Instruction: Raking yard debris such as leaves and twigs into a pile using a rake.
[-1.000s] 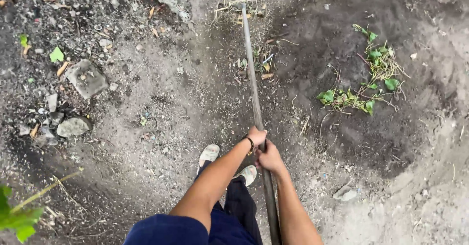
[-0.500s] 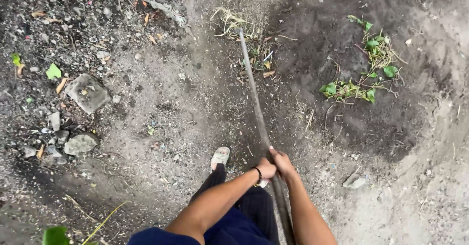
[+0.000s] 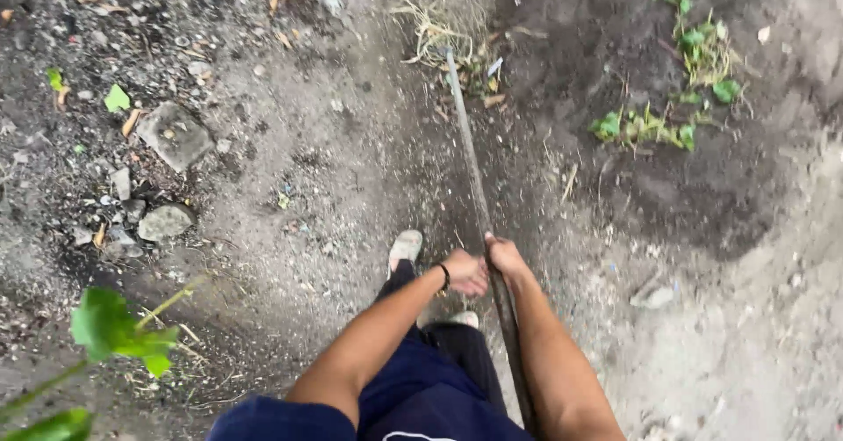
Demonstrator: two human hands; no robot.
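A long thin wooden handle (image 3: 470, 164) runs from between my arms out over bare soil to a tuft of dry grass and debris (image 3: 443, 37), where its far end is hidden. My left hand (image 3: 465, 272), with a dark band at the wrist, is closed around the handle. My right hand (image 3: 505, 256) grips the same handle just beside it, thumb side up. One light shoe (image 3: 405, 249) shows below my hands, on dark trousers.
Flat stones (image 3: 176, 133) and a rounder one (image 3: 164, 222) lie on gravelly ground at left. Green weeds (image 3: 645, 127) grow in a darker soil patch at right. Leaves of a plant (image 3: 114, 327) intrude at lower left.
The handle's far end has come closer along the ground with the dry grass, and my hands have drawn back toward my body. The view has shifted slightly.
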